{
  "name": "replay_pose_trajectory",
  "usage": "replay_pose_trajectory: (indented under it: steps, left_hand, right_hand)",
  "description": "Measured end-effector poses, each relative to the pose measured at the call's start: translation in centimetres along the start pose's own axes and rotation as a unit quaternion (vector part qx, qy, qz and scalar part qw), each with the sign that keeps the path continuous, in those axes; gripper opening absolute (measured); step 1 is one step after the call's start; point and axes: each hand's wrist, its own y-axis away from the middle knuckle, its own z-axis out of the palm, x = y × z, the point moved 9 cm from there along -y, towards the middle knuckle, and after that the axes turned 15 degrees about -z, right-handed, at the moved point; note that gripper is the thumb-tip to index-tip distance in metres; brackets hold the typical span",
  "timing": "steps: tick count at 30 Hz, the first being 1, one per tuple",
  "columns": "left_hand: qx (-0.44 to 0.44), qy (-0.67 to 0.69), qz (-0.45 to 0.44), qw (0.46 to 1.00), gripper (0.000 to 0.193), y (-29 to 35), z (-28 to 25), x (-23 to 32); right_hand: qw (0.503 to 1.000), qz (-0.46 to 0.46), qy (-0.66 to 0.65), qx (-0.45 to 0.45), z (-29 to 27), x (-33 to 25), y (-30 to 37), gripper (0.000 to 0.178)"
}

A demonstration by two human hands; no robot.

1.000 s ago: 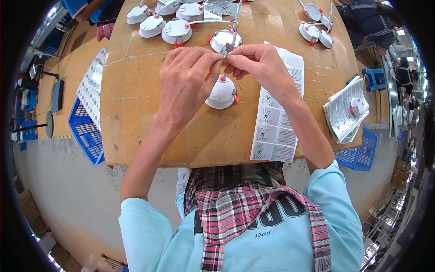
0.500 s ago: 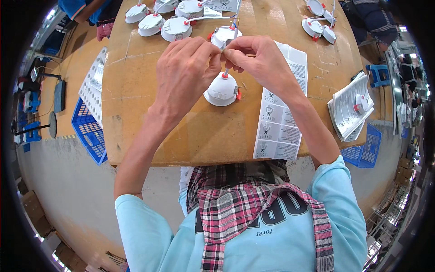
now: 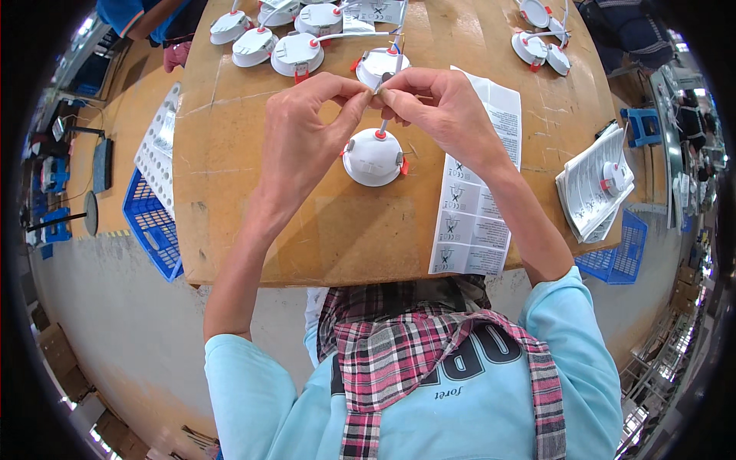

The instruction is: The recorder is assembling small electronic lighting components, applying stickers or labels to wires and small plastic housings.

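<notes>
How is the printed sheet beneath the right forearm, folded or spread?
Spread: the printed sheet lies flat on the table, rows of panels showing.

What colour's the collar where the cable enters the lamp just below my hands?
Red; the collar shows best in the head view.

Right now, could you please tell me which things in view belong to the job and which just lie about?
Likely in the job:
left hand, right hand
nearest white lamp and its cable
long printed sheet

Seemingly lying about:
blue basket at left
perforated white panel
blue stool
</notes>
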Motion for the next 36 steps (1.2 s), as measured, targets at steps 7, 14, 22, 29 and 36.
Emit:
replay_pose_trajectory:
  steps: [7,14,22,29,36]
  left_hand:
    - [0.027,-0.199,0.129,0.971,0.009,0.3,0.3,2.9]
    - [0.028,-0.17,0.059,0.983,0.007,0.1,0.3,2.1]
    - [-0.018,0.088,-0.084,0.992,0.015,-0.2,0.0,-0.9]
    - [0.003,0.092,-0.116,0.989,0.023,1.5,-0.6,-3.8]
    - [-0.053,0.064,-0.144,0.986,0.021,1.4,1.2,-4.6]
  right_hand:
    - [0.995,-0.025,0.092,-0.016,0.0,-1.3,-0.3,0.02]
    - [0.991,-0.064,0.115,-0.017,0.0,-1.6,-0.1,0.017]
    - [0.998,-0.055,0.002,0.022,-0.7,-0.8,0.2,0.016]
    - [0.992,-0.096,0.02,0.079,-2.4,-1.7,0.2,0.018]
    - [0.948,-0.219,0.229,0.023,-0.7,-4.5,0.0,0.011]
